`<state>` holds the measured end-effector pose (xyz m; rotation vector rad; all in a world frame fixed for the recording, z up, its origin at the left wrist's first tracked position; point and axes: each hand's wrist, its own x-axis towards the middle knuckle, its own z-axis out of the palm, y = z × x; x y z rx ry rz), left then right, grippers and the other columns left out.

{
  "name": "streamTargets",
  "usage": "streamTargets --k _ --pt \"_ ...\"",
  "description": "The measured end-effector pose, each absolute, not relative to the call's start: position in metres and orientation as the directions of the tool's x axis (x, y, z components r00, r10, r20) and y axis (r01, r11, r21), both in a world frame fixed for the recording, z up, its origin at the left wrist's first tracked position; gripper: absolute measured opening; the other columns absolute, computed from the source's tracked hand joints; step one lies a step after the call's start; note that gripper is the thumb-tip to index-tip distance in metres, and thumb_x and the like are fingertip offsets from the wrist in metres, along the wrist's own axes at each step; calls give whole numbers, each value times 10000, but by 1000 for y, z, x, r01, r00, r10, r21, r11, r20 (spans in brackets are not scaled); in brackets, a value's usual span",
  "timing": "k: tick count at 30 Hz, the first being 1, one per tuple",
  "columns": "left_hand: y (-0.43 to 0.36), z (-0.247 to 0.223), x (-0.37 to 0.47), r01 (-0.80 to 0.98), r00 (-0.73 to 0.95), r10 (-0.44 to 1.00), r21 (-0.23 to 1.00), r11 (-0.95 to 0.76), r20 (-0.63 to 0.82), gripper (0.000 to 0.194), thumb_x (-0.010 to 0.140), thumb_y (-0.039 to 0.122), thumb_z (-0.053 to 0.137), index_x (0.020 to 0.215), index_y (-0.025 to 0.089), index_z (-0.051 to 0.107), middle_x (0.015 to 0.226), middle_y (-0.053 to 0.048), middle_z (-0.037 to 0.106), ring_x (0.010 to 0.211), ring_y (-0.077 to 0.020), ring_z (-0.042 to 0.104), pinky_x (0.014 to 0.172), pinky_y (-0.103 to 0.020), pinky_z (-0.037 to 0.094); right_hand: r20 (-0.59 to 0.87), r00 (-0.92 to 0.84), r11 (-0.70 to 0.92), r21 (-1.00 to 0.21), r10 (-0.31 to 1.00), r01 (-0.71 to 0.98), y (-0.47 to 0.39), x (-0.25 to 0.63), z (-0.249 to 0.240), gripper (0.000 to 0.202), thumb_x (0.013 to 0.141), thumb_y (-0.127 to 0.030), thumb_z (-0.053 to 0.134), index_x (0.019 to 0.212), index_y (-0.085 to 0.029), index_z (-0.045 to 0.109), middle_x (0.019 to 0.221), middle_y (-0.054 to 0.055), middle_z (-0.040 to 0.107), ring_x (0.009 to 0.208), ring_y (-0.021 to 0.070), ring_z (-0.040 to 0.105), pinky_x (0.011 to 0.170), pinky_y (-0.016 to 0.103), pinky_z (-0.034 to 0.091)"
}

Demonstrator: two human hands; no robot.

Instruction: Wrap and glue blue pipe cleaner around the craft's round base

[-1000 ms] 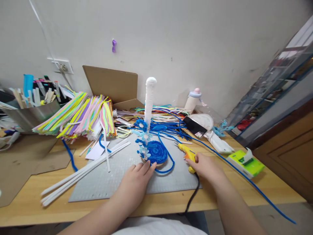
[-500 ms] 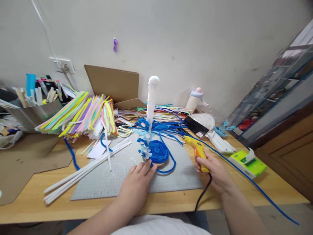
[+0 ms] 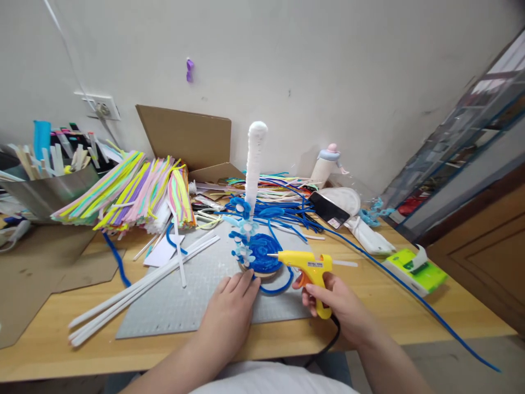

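Note:
My right hand [image 3: 334, 303] grips a yellow hot glue gun [image 3: 305, 260], its nozzle pointing left over the blue coiled disc [image 3: 262, 253]. Blue pipe cleaner winds flat across that disc, which sits on a round base [image 3: 268, 275]. My left hand [image 3: 229, 301] holds the near left rim of the base, its fingertips partly hidden against it. A white fuzzy post [image 3: 254, 164] stands upright from the piece. Small blue and pale flowers [image 3: 243, 230] climb its lower left side. A loose blue strand [image 3: 279, 290] loops around the front of the base.
Under the piece lies a grey cutting mat [image 3: 164, 306]. White pipe cleaners [image 3: 143, 290] and a multicoloured bundle [image 3: 135, 191] are at left. Behind are a cardboard box [image 3: 184, 134] and a phone [image 3: 329, 209]. A green tissue pack [image 3: 416, 271] and a long blue strand [image 3: 402, 287] lie right.
My right hand has brought the glue gun leftward, from the right of the mat to over the blue disc, and its nozzle has swung level. My left hand stays at the base.

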<state>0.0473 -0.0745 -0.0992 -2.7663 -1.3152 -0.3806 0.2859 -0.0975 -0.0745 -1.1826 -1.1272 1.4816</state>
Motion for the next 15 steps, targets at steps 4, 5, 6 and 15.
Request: streamTargets --k 4,5,6,15 --pt "-72 -97 48 768 596 764 103 -632 246 406 853 111 458 1245 194 518 1340 -84 509 1128 -253 502 931 -420 429 -201 -137 -218 -968 970 -121 -98 282 -75 323 796 -451 619 832 -131 638 621 24 602 522 94 528 478 196 431" --pt "-71 -96 48 766 592 766 121 -631 249 391 860 123 459 1239 194 522 1334 -82 513 1120 -250 503 927 -420 433 -204 -125 -219 -969 971 -118 -98 281 -75 331 792 -458 619 838 -131 638 621 25 605 519 94 529 480 196 432" --pt "-71 -96 48 763 590 767 138 -632 251 382 866 132 459 1237 196 524 1332 -77 515 1110 -247 505 923 -420 436 -200 -111 -212 -971 974 -113 -98 280 -74 334 779 -460 631 856 -134 635 640 29 616 523 96 532 481 198 434" --pt "-73 -97 44 758 539 799 259 -598 267 384 873 157 474 1226 293 543 1312 -69 488 1147 -252 464 923 -443 442 -252 -18 -244 -951 968 188 -93 272 -75 475 725 -618 565 743 -146 619 515 -26 507 412 90 452 415 213 385"
